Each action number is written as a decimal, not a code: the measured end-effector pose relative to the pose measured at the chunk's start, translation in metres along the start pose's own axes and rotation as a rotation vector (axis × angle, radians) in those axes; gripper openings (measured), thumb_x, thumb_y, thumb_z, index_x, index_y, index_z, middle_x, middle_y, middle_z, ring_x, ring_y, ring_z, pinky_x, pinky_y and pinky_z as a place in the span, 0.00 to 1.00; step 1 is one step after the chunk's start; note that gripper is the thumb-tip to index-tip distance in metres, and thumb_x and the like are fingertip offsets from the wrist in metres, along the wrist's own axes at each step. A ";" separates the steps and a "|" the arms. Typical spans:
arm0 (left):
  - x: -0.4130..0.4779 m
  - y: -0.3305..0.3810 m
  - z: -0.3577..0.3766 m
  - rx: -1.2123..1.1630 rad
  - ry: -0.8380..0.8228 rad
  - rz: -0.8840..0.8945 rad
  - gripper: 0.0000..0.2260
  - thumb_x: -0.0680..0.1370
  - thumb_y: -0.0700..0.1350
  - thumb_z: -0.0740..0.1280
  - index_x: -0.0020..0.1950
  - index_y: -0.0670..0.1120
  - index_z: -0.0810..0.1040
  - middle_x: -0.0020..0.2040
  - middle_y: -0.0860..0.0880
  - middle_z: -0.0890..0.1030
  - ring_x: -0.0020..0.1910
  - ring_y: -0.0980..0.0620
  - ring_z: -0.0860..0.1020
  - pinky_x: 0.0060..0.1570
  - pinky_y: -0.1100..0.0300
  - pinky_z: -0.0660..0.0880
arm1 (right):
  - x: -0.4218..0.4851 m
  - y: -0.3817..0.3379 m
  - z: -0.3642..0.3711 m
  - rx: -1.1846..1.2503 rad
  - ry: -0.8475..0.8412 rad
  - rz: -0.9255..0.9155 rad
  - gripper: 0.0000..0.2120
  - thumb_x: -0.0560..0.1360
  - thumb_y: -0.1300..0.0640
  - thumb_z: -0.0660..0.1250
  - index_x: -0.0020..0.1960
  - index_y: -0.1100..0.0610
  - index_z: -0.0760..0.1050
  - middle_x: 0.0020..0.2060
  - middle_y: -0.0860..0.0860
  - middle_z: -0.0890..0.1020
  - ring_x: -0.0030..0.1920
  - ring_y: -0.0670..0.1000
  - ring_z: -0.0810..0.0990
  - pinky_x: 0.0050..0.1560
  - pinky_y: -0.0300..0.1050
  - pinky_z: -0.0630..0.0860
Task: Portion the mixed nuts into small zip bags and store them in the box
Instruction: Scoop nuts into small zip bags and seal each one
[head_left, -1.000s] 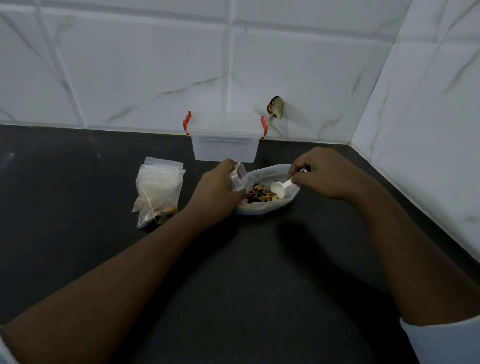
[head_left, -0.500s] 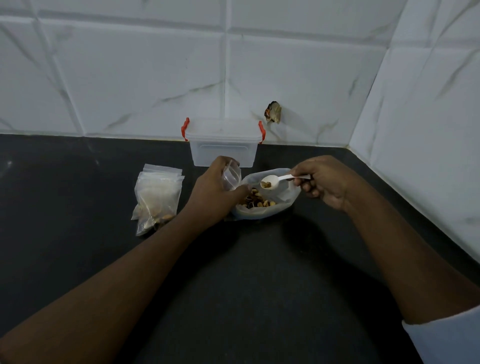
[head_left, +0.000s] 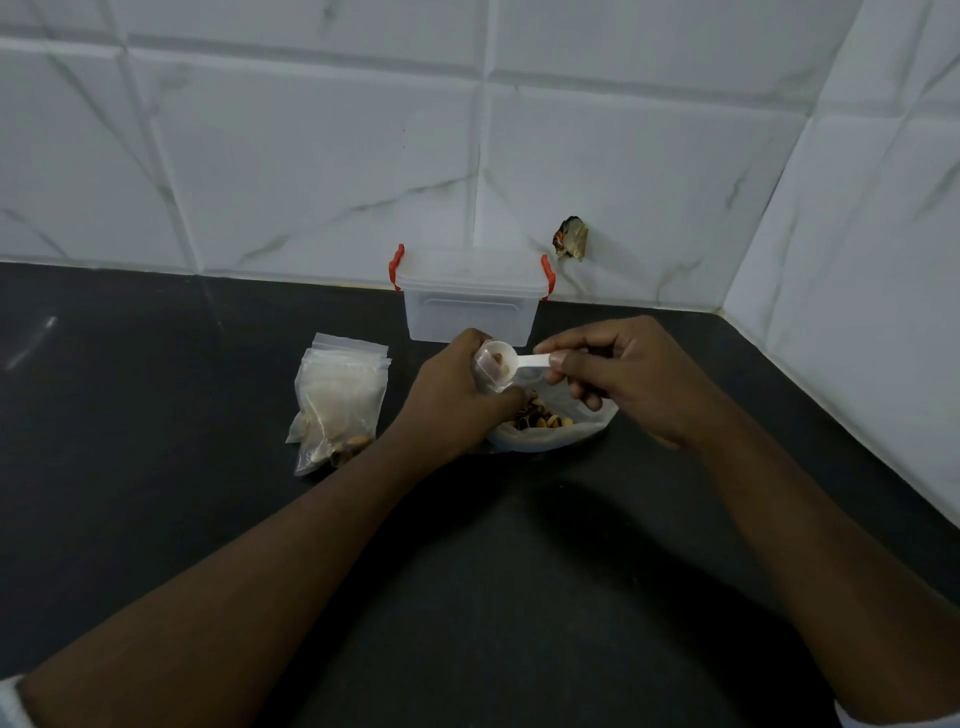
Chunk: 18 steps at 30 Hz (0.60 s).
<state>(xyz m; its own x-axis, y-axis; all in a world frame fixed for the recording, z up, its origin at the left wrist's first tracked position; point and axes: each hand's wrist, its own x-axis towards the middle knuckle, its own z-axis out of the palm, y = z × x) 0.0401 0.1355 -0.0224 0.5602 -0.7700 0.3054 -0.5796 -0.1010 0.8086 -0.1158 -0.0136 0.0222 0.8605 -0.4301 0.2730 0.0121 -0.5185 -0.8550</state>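
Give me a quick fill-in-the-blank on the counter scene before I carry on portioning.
1. The clear box has ____ clips on its lid.
2. The left hand holds a small zip bag, and the white scoop at its mouth carries ____.
3. The pile of zip bags lies to the ____ of the left hand.
4. The right hand pinches the scoop by its ____.

Missing words: red; nuts; left; handle.

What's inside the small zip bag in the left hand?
The bowl of the white scoop sits at the mouth of the small zip bag, holding a few pale nuts. The left hand covers the bag's lower part, so nuts already inside can't be seen.
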 end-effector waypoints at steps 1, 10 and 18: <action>0.000 0.000 0.000 -0.012 0.002 0.008 0.19 0.73 0.51 0.77 0.61 0.53 0.75 0.53 0.58 0.79 0.52 0.58 0.80 0.42 0.70 0.75 | -0.001 0.000 0.001 -0.107 -0.005 -0.073 0.10 0.80 0.63 0.70 0.59 0.56 0.85 0.43 0.51 0.88 0.38 0.48 0.82 0.39 0.42 0.80; -0.002 0.004 -0.003 -0.058 0.075 0.042 0.20 0.71 0.48 0.80 0.58 0.53 0.75 0.52 0.58 0.79 0.48 0.62 0.79 0.40 0.72 0.74 | 0.000 0.001 0.002 -0.420 0.100 -0.399 0.13 0.76 0.65 0.73 0.58 0.55 0.86 0.51 0.47 0.85 0.51 0.45 0.84 0.49 0.35 0.77; 0.002 0.000 -0.003 0.009 0.000 -0.093 0.17 0.76 0.48 0.75 0.62 0.50 0.75 0.52 0.57 0.75 0.46 0.60 0.75 0.40 0.69 0.72 | -0.001 0.009 -0.024 -0.640 0.007 -0.189 0.12 0.74 0.64 0.72 0.53 0.50 0.87 0.44 0.47 0.86 0.42 0.44 0.82 0.43 0.43 0.79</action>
<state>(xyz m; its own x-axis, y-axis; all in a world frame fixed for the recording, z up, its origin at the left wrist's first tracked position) 0.0436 0.1357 -0.0199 0.6117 -0.7572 0.2291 -0.5302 -0.1776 0.8290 -0.1290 -0.0355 0.0252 0.8701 -0.2920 0.3971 -0.1439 -0.9210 -0.3619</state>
